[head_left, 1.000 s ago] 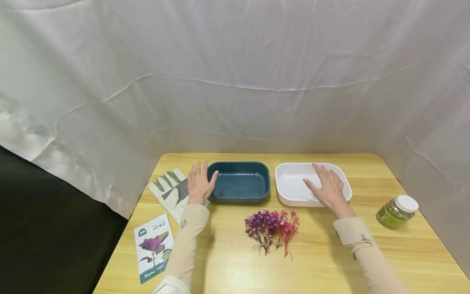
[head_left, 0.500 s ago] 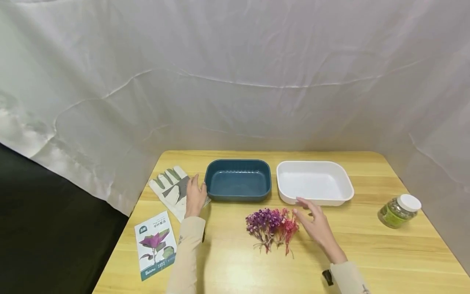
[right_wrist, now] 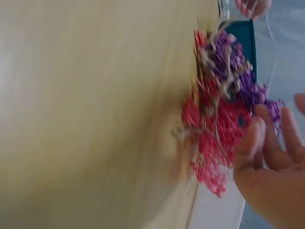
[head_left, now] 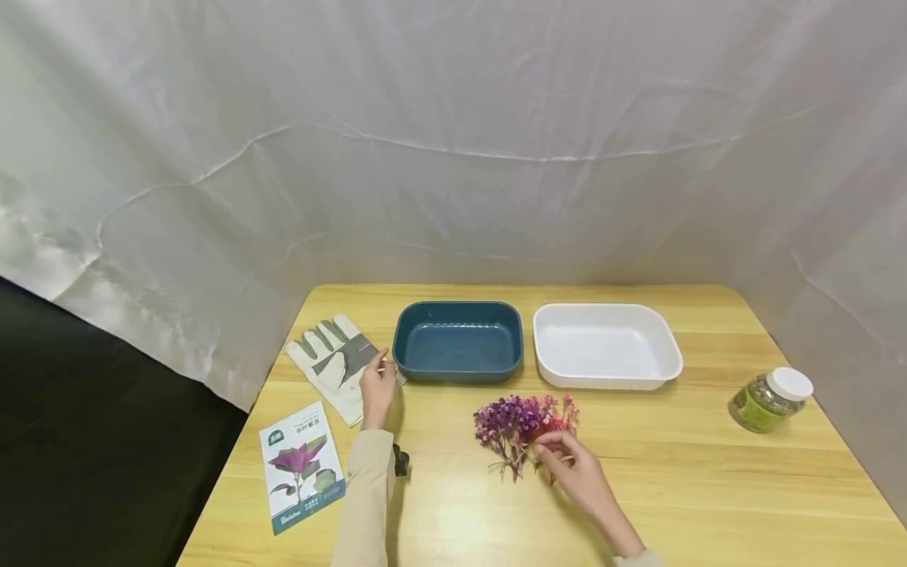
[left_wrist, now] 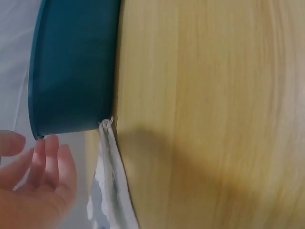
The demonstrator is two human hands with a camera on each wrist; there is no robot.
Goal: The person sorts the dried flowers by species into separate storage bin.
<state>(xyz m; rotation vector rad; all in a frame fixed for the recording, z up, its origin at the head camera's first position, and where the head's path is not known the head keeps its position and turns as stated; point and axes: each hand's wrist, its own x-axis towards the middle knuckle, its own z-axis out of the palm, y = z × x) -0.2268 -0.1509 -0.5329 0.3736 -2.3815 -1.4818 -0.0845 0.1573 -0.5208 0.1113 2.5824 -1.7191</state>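
My right hand [head_left: 577,472] is at the small bunch of pink dried flowers [head_left: 567,416], which lies against a purple bunch [head_left: 506,421]. In the right wrist view its thumb and forefinger tips come close together beside the pink flowers [right_wrist: 214,162]; whether they pinch any stems cannot be made out. My left hand [head_left: 378,390] is loosely curled and holds nothing. It hovers at the left end of the dark blue tray [head_left: 457,376], over the edge of a white and grey work glove [head_left: 340,382]. In the left wrist view its fingertips [left_wrist: 51,140] are right by the tray's rim.
Right of the blue tray stands a white tray [head_left: 609,383]. A clear jar [head_left: 761,405] with a white lid is at the far right. On the left lies a seed packet [head_left: 301,468] with a plant picture. Pale fabric [head_left: 496,157] hangs behind the wooden table [head_left: 453,520].
My right hand has moved from above the white tray down and left to the pink flowers. My left hand has drawn back slightly from the blue tray, its fingers curling loosely.
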